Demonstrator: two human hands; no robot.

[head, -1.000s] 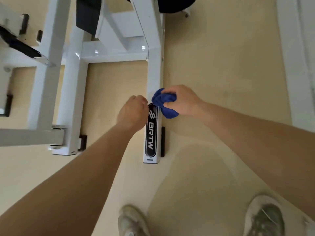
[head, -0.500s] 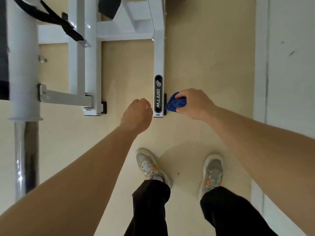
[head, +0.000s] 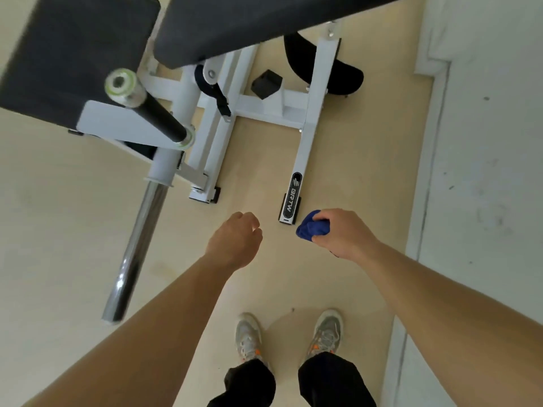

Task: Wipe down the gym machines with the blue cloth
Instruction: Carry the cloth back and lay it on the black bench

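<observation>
My right hand (head: pixel 342 230) grips the bunched blue cloth (head: pixel 311 229) in the air, just right of the near end of the white floor rail (head: pixel 305 142) that bears a black BRTW label (head: pixel 292 198). The cloth is clear of the rail. My left hand (head: pixel 236 237) hangs in a loose fist with nothing in it, left of the rail's end. The white gym machine's frame (head: pixel 264 108) and its black pads (head: pixel 235 22) fill the upper part of the view.
A chrome bar (head: pixel 133 251) with a black grip (head: pixel 163 118) juts toward me at the left. A white wall and skirting (head: pixel 426 186) run along the right. My two shoes (head: pixel 249 337) stand on the beige floor (head: pixel 352 160) below my hands.
I have risen and stepped back from the rail; the cloth has come off the rail's side. More of the machine's pads and the chrome bar has come into view.
</observation>
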